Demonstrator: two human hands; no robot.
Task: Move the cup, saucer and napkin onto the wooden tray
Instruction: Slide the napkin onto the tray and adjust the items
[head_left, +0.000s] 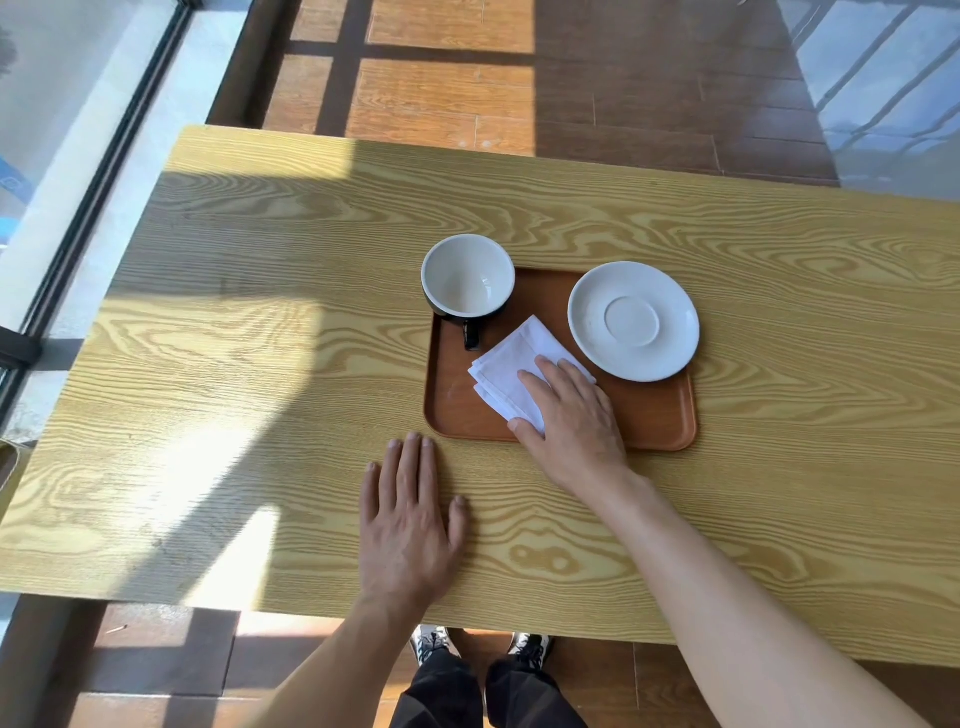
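Observation:
A brown wooden tray (649, 415) lies on the table, right of centre. In its far left corner stands a cup (467, 273), white inside and black outside, with its handle pointing toward me. A white saucer (634, 321) rests in the far right corner, overhanging the rim a little. The folded white napkin (511, 366) lies on the tray's middle. My right hand (569, 415) lies flat on the napkin's near right part, fingers spread over it. My left hand (408, 519) rests palm down on the table, just in front of the tray's near left corner, holding nothing.
The light wood-grain table (260, 364) stretches well to the left and right of the tray. Its near edge runs just above my shoes. A window frame (104, 171) stands at the left, and the floor beyond the far edge is tiled.

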